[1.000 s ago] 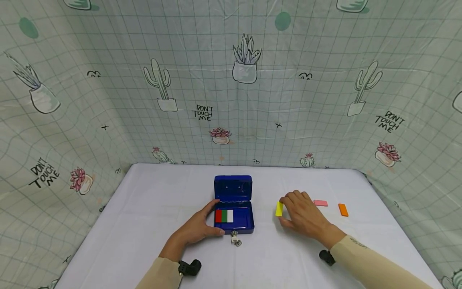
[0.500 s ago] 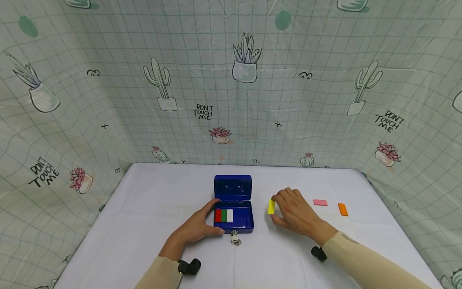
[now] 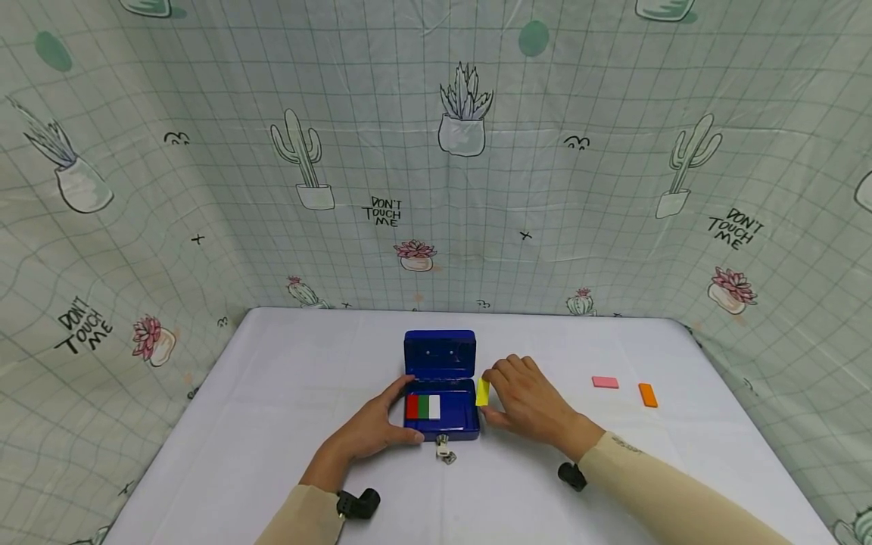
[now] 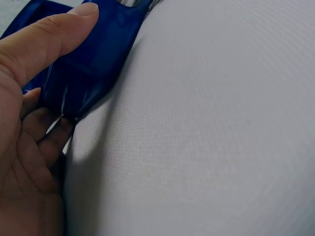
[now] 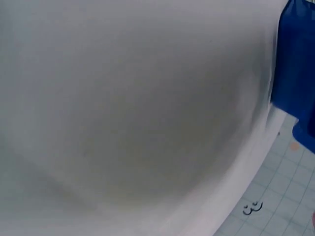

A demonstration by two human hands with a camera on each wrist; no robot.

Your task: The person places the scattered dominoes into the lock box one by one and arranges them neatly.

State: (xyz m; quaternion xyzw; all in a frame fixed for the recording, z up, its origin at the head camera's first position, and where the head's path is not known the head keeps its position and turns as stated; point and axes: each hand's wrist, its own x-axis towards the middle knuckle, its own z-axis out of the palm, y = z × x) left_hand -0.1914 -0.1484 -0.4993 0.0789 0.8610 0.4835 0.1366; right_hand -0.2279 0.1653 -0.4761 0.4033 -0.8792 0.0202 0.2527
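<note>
One yellow block (image 3: 483,392) is pinched by the right hand (image 3: 527,397) just beside the right wall of the blue box (image 3: 459,409). The box is gripped along its left side by the left hand (image 3: 370,433); red, green and white blocks (image 3: 424,407) are seated inside.

Bench (image 3: 300,356) covered in white cloth; fine weave visible at left wrist. Gridded pale-green backdrop (image 3: 238,68) behind, continuing along both sides, with soft folds. Printed on it: a spiky potted plant (image 3: 462,136) at upper centre; a three-armed cactus in a white pot to its left (image 3: 316,198), another to its right (image 3: 673,205); black "DON'T TOUCH ME" lettering (image 3: 385,213); below this, a pink succulent (image 3: 416,264); a green dot (image 3: 534,38) near the top edge.
</note>
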